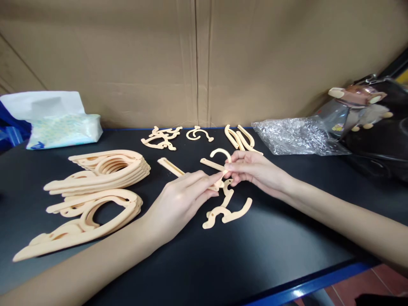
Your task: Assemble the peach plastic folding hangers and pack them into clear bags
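Observation:
Near the middle of the black table, my left hand [188,191] and my right hand [247,168] come together with closed fingers on a cream plastic hanger hook [222,151]. The hook's curved end points up; its base is partly hidden by my fingers. A straight hanger arm [210,163] sticks out to the left from my right hand's fingers. Another grooved hanger arm [171,166] shows just beyond my left hand; whether it is held or lies on the table I cannot tell. Loose curved hanger pieces [216,214] lie on the table below my hands.
Two stacks of folded hangers [121,174] lie at the left. Along the back are small curved pieces [162,138], another hook piece [199,134] and several arms [239,138]. A tissue pack [65,129] stands back left; a clear plastic bag [296,134], bottle [344,110] and black bag [379,140] sit right.

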Demonstrator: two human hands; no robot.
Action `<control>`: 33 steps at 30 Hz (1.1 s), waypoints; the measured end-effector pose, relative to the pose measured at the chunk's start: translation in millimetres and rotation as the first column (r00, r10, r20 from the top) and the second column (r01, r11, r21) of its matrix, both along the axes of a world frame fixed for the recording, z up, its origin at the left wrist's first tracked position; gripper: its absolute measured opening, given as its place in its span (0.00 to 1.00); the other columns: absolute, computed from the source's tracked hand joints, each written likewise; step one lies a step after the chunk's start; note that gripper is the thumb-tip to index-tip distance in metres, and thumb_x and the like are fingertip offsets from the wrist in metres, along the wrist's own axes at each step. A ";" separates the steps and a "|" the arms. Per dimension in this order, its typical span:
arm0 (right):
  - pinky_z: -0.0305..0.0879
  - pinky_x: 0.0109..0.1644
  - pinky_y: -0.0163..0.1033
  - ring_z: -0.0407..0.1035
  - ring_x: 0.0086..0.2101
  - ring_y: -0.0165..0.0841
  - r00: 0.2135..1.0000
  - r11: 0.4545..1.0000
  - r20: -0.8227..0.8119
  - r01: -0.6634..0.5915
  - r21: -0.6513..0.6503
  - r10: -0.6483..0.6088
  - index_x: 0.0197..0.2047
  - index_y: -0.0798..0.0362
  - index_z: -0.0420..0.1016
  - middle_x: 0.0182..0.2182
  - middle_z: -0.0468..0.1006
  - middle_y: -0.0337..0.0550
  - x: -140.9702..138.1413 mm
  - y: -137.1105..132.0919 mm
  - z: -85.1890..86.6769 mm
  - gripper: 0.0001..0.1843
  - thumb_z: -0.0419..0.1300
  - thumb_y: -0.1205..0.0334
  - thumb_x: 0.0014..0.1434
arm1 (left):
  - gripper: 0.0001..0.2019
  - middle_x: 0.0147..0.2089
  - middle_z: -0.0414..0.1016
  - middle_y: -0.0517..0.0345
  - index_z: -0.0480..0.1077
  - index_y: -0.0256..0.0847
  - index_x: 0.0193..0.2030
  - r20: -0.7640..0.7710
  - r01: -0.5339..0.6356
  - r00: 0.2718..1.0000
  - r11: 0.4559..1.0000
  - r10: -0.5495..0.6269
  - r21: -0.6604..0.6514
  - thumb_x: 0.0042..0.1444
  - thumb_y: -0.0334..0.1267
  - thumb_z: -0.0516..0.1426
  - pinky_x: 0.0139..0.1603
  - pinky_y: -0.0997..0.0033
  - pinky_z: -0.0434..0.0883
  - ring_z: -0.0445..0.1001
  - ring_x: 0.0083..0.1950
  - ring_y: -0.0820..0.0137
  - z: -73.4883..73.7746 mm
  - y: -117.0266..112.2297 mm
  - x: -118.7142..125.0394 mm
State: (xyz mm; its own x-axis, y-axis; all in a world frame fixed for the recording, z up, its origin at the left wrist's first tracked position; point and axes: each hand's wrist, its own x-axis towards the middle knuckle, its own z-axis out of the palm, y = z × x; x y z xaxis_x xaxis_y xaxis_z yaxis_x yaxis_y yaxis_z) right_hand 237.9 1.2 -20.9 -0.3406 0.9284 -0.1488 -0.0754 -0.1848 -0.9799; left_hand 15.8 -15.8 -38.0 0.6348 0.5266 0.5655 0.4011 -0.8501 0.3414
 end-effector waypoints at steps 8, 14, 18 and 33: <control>0.74 0.35 0.33 0.69 0.23 0.23 0.999 0.998 -0.008 0.033 0.058 -0.032 0.32 0.55 0.69 0.26 0.78 0.36 -5.1 -6.3 4.3 0.15 0.71 0.58 0.52 | 0.19 0.38 0.72 0.59 0.63 0.37 0.64 -0.058 0.005 0.998 0.998 -0.002 0.058 0.67 0.31 0.51 0.39 0.75 0.70 0.72 0.36 0.73 -1.5 3.1 0.7; 0.75 0.33 0.34 0.69 0.22 0.24 0.994 0.990 -0.014 0.112 0.085 -0.111 0.35 0.54 0.67 0.26 0.78 0.36 -0.7 0.2 2.7 0.11 0.66 0.62 0.56 | 0.17 0.42 0.79 0.62 0.63 0.43 0.62 -0.013 -0.060 0.998 0.986 0.059 -0.154 0.68 0.34 0.51 0.42 0.76 0.72 0.78 0.40 0.74 -0.7 5.1 2.1; 0.73 0.30 0.32 0.73 0.23 0.27 0.994 0.995 0.077 0.068 0.075 -0.074 0.40 0.53 0.65 0.28 0.81 0.41 -2.3 -0.2 2.2 0.06 0.60 0.65 0.61 | 0.13 0.34 0.76 0.66 0.62 0.44 0.58 -0.088 -0.138 0.989 0.958 0.119 -0.250 0.69 0.38 0.47 0.30 0.77 0.68 0.76 0.30 0.74 2.6 4.8 5.1; 0.74 0.28 0.30 0.72 0.26 0.26 0.986 0.990 0.105 -0.136 0.038 0.131 0.34 0.57 0.75 0.26 0.77 0.38 -12.6 -10.3 0.2 0.16 0.71 0.54 0.51 | 0.11 0.19 0.61 0.70 0.60 0.43 0.32 -0.246 -0.132 0.965 0.975 0.086 -0.179 0.66 0.40 0.50 0.21 0.76 0.52 0.60 0.17 0.75 6.5 -1.0 9.7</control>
State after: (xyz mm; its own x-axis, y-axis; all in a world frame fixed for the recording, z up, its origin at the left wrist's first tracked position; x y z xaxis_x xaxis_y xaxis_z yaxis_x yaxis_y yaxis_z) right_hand 225.4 -9.1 -20.7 -0.4471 0.8821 -0.1483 0.0479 -0.1420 -0.9887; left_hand 25.5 -16.8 -31.4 0.6704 0.6838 0.2882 0.5764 -0.7245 0.3781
